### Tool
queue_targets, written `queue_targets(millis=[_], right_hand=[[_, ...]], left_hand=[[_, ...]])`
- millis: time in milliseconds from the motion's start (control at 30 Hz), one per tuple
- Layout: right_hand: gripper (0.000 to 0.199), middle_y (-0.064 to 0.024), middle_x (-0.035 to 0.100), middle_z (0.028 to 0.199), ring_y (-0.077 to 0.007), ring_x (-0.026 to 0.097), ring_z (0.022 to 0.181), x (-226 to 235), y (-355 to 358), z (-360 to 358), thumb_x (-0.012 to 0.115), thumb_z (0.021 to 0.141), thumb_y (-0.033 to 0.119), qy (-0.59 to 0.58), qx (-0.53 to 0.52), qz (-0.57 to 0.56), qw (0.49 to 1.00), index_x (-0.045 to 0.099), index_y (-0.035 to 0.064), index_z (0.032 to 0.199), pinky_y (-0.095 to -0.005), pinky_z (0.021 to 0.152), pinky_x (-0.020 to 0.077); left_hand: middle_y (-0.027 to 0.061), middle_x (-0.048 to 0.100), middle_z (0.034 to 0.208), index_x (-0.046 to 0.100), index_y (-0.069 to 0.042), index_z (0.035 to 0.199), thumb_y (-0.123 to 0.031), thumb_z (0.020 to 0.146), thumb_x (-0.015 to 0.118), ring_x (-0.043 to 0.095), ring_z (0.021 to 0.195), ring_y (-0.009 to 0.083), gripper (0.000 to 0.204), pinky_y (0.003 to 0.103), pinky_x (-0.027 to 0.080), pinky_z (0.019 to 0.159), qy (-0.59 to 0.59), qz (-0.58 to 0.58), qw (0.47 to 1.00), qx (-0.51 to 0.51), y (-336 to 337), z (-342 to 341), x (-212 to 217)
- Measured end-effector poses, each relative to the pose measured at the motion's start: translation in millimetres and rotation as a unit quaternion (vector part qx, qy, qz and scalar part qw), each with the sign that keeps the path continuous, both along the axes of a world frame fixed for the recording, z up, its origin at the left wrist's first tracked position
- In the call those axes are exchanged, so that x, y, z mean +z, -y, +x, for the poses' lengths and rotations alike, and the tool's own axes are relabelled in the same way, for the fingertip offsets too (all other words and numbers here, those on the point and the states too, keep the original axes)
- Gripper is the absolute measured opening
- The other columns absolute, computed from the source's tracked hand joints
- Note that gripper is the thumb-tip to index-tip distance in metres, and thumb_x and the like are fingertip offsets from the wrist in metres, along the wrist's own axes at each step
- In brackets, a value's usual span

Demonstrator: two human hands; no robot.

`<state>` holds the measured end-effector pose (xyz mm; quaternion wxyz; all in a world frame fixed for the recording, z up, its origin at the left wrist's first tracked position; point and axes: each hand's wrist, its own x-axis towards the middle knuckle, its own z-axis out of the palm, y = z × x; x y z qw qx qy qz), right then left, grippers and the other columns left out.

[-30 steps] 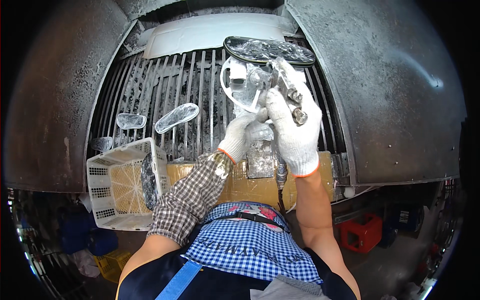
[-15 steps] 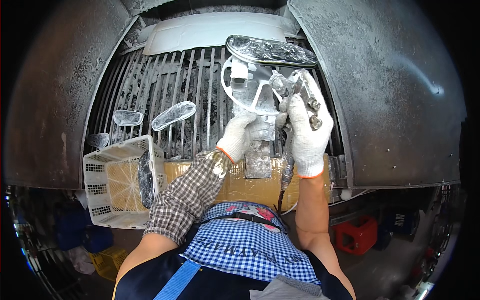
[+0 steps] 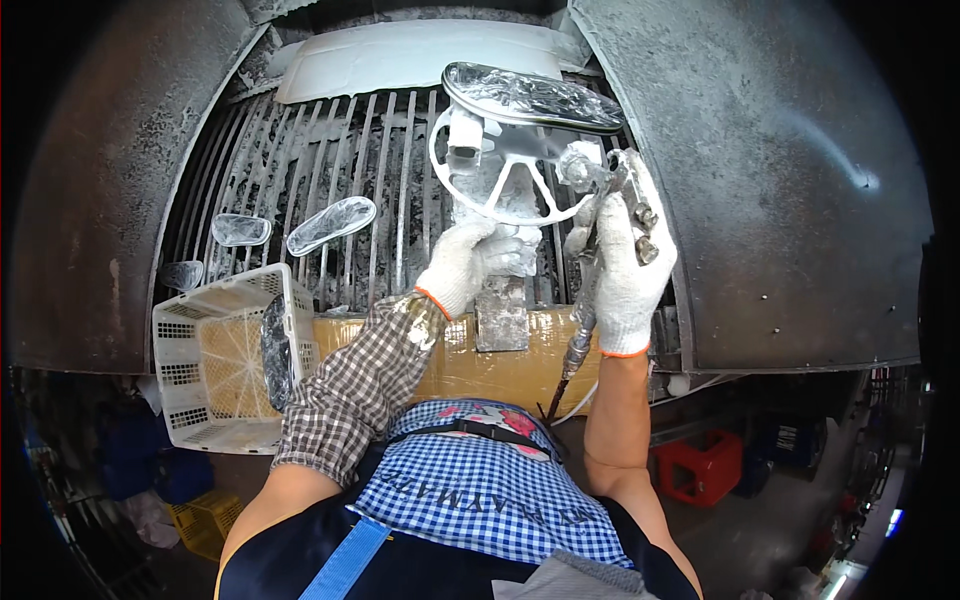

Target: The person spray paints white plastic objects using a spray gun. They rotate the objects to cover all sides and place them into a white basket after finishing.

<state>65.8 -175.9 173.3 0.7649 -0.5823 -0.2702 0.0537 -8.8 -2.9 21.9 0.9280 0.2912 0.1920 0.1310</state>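
Right fingers [image 3: 613,225] grip one spray gun [image 3: 580,168]; one wheel [image 3: 515,219].

One spray gun [image 3: 581,168], one spoked ring [image 3: 520,159], one white basket [image 3: 222,440], five film-wrapped ovals [image 3: 332,226].

The person's left arm [image 3: 302,488], in a checked sleeve [image 3: 345,400], slants up and inward; the white-gloved left hand [image 3: 462,264] points right, fingers bent. The bare right forearm [image 3: 616,415] rises nearly straight to the right hand [image 3: 634,272], also white-gloved, fingers curled in a grip.
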Motion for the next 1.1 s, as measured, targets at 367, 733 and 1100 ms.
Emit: queue_targets(millis=[367, 733, 1100], right_hand=[[0.054, -0.0039, 0.067, 0.094, -0.0056, 0.06, 0.072, 13, 15, -1, 0.062, 0.108, 0.007, -0.055, 0.0, 0.021, 0.998, 0.046, -0.0051, 0.158, -0.0225, 0.064, 0.052], [0.051, -0.0054, 0.068, 0.096, -0.006, 0.06, 0.072, 11, 28, 6, 0.063, 0.108, 0.008, -0.083, -0.011, 0.075, 0.994, 0.048, -0.0018, 0.157, -0.0213, 0.063, 0.0528], [0.052, -0.0043, 0.068, 0.091, -0.006, 0.059, 0.069, 9, 48, 16, 0.063, 0.109, 0.01, -0.048, -0.082, 0.043, 0.995, 0.048, -0.0024, 0.157, -0.0217, 0.061, 0.0517]], left_hand=[[0.0218, 0.07, 0.124, 0.053, 0.003, 0.146, -0.016, 0.106, 0.057, 0.073, 0.105, 0.0346, 0.044, 0.049, 0.063, 0.091, 0.019, -0.012, 1.0, -0.012, -3, -7, 18], [0.0234, 0.07, 0.125, 0.055, 0.004, 0.145, -0.016, 0.106, 0.058, 0.073, 0.106, 0.0353, 0.044, 0.048, 0.063, 0.092, 0.03, 0.014, 0.999, 0.007, -18, -11, -1], [0.0236, 0.072, 0.122, 0.057, 0.006, 0.143, -0.019, 0.108, 0.059, 0.075, 0.104, 0.0355, 0.043, 0.048, 0.064, 0.095, 0.018, 0.027, 0.999, 0.033, -24, -15, 8]])
